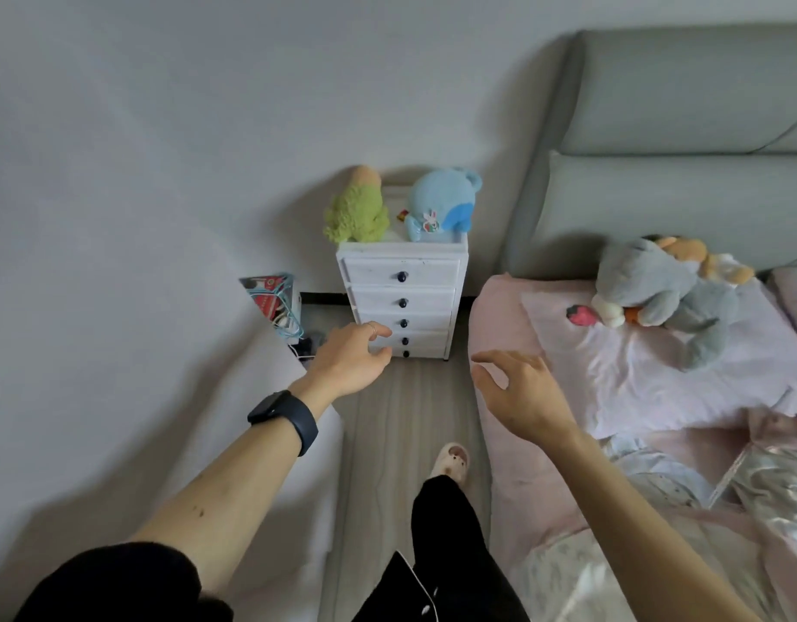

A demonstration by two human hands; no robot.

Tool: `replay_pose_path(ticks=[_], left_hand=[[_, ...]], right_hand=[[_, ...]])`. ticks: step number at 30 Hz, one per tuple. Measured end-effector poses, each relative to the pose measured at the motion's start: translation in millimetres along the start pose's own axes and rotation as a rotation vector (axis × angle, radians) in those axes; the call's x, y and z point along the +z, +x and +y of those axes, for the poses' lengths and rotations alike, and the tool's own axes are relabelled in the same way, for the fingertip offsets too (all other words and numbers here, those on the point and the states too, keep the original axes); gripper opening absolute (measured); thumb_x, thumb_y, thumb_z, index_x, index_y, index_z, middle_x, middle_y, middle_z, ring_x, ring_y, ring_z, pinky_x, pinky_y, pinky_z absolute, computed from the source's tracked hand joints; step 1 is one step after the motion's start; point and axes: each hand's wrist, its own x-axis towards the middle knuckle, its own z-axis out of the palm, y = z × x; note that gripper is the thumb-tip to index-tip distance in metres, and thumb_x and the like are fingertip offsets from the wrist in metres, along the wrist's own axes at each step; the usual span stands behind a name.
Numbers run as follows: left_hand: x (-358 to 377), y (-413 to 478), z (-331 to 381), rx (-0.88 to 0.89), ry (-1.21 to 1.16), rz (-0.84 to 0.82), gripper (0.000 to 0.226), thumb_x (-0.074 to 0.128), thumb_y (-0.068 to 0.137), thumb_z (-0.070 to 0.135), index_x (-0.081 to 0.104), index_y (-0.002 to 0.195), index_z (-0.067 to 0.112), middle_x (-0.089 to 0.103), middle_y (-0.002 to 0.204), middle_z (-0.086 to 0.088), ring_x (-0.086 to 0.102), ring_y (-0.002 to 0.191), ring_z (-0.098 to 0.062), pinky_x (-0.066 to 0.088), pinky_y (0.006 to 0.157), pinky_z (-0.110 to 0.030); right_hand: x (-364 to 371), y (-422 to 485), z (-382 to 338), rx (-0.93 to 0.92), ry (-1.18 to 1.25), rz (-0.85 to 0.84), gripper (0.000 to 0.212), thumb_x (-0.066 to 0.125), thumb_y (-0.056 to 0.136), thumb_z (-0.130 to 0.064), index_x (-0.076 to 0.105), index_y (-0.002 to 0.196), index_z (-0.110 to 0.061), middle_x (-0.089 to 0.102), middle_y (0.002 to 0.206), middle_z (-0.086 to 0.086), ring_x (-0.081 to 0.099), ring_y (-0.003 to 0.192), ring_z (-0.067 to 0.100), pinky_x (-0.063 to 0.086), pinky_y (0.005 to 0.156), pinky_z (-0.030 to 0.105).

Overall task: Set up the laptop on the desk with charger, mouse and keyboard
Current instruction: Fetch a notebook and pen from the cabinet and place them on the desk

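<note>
The laptop was nowhere I could see, nor the mouse or keyboard. The step in hand looked like the very first one, going to fetch the gear. The person stood on a narrow strip of pale wood-grain floor (401, 419) between a blurred white surface (118, 352) on the left, possibly the desk, and the soft pink bed (500, 442).

The left hand (349, 359), a matte dark watch (282, 417) on its wrist, reached toward the lower drawers of a small white chest (403, 303), fingers loosely curled round nothing. The right hand (518, 392) hung at the bed's edge, fingers spread and slack, also empty.

By the wall lay a tangle of cords (284, 316), a thin turquoise one looped over a red packet, with white plug-like lumps beneath. My guess was that the charger sat there, and the next move would call for stooping and drawing one lead free of the knot.

The chest was painted and scuffed, with small round dark knobs. A shaggy green plush (356, 213) and a smooth blue plush (441, 204) slumped on top.
</note>
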Motion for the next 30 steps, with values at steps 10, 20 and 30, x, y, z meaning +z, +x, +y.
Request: replay_pose_path(ticks=[10,20,30], left_hand=[[-6,165,-23,-0.210,0.015,-0.116,0.040,0.052,0.096,0.033,0.057,0.134,0.024,0.057,0.139,0.001,0.053,0.128,-0.019,0.041,0.104,-0.030],[2,271,-57,-0.330,-0.074,-0.289,0.037,0.048,0.099,0.024,0.056,0.134,0.017,0.055,0.139,-0.002,0.049,0.130,-0.018,0.035,0.103,-0.025],[18,374,-85,-0.474,-0.134,-0.419,0.044,0.048,0.097,0.031,0.047,0.140,0.018,0.054,0.139,-0.007,0.049,0.129,-0.026,0.040,0.108,-0.039]], right_hand=[[13,201,15,0.067,0.006,-0.267,0.055,0.036,0.086,-0.063,0.066,0.122,-0.035,0.067,0.123,-0.011,0.057,0.119,0.017,0.050,0.101,0.041],[31,352,12,0.146,-0.046,-0.308,0.043,0.051,0.096,-0.042,0.057,0.136,-0.027,0.063,0.130,0.002,0.054,0.123,0.026,0.051,0.096,0.045],[80,434,19,0.148,-0.319,-0.379,0.059,0.039,0.103,-0.039,0.022,0.157,-0.025,0.019,0.165,0.003,0.015,0.151,0.026,0.023,0.119,0.046]])
